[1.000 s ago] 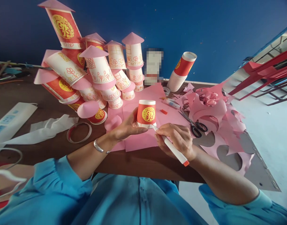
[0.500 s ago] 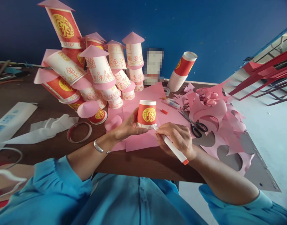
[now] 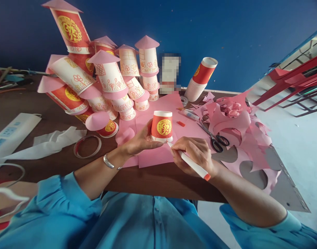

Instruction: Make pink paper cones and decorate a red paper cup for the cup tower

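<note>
My left hand [image 3: 139, 141] grips a red and white paper cup [image 3: 161, 125] with a yellow round emblem, held upside down above pink paper [image 3: 150, 154]. In my right hand [image 3: 193, 154] is a white marker [image 3: 193, 165] with an orange end. Its tip is at the white band near the cup's rim, where a small mark shows; whether it touches I cannot tell. An orange marker cap [image 3: 181, 123] lies on the pink paper behind the right hand. Beside it rests a white glue tube [image 3: 189, 114].
Several cup towers with pink cone roofs [image 3: 104, 57] stand at the back left. A tall stack of cups [image 3: 201, 79] leans by the blue wall. Black scissors [image 3: 217, 140] and pink paper scraps [image 3: 233, 121] lie right; a tape roll [image 3: 87, 146] and a power strip [image 3: 16, 135] lie left.
The marker tip has shifted slightly left and down along the cup's lower band, and my right hand with it. A small mark now shows on the white band. The cup has barely moved.
</note>
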{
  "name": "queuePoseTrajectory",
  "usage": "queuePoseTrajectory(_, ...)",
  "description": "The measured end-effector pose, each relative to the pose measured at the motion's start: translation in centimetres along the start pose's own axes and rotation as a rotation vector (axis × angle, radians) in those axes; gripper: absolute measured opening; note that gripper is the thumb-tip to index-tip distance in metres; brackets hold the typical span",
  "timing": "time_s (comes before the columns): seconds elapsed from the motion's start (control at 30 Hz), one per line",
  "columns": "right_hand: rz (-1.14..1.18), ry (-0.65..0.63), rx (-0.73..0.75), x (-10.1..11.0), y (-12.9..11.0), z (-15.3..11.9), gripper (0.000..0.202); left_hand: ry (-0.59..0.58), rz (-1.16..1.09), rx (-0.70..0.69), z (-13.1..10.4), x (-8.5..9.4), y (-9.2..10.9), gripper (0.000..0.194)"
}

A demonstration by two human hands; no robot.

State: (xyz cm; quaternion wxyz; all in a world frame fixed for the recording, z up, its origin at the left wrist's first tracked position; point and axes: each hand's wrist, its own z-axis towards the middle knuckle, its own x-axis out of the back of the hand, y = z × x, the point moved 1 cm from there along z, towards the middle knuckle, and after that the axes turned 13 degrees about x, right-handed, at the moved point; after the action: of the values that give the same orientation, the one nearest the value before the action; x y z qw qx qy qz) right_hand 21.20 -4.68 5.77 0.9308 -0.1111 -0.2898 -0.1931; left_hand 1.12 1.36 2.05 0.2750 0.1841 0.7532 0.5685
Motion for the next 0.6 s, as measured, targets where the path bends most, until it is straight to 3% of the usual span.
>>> queuePoseTrajectory(0.6,-0.050,0.026,0.065,0.32,0.16,0.10,0.020,-0.042,0.004,-0.035,0.13,0.07,-0.11,0.069)
